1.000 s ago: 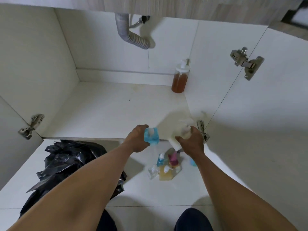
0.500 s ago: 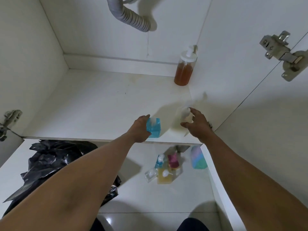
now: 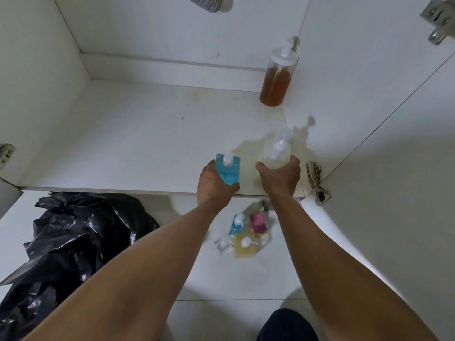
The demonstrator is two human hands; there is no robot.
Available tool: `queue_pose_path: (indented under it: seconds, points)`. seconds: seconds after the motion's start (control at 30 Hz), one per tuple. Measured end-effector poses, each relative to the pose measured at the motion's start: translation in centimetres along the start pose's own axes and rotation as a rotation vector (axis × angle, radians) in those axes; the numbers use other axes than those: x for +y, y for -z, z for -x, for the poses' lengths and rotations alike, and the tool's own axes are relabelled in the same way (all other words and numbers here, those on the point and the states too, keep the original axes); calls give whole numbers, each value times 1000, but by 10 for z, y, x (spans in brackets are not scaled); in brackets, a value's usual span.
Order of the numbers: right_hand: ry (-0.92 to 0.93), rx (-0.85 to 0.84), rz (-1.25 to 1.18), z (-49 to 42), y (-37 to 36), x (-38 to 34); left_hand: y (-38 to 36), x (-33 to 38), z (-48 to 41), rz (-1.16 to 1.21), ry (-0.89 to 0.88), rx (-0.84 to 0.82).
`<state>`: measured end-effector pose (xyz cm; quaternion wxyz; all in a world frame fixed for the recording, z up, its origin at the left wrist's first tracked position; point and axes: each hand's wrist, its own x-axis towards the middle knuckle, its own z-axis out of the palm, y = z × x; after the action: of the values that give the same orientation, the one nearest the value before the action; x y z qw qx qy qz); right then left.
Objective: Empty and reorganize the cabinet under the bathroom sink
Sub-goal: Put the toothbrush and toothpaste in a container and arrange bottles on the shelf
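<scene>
Head view: the blue bottle [image 3: 227, 172] sits in the left hand [image 3: 214, 185], fingers curled round its lower body, near the front edge of the cabinet floor [image 3: 147, 143] at about 5 o'clock. Just beside it at 3 o'clock, the right hand [image 3: 279, 178] grips a clear pump bottle [image 3: 277, 153] from behind; whether its base touches down cannot be told. An amber pump bottle [image 3: 277, 80] stands in the back corner at 1 o'clock. Both held bottles should probably be set upright, bases flat and apart, before the fingers let go. Small bottles [image 3: 243, 235] cluster on the tiled floor [image 3: 221, 279] at 6 o'clock, with a black bag [image 3: 73, 242] at 8.
</scene>
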<state>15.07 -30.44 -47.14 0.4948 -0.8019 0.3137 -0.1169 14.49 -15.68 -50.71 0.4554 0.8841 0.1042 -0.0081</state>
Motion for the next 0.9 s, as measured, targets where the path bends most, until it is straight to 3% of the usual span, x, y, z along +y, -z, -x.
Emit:
queue_pose_path:
  seconds: [0.67, 0.9]
  points:
    - [133, 169, -18, -175, -71, -54, -45, 1, -91, 6, -234, 138]
    - [192, 284, -159, -189, -98, -56, -50, -5, -95, -15, -279, 165]
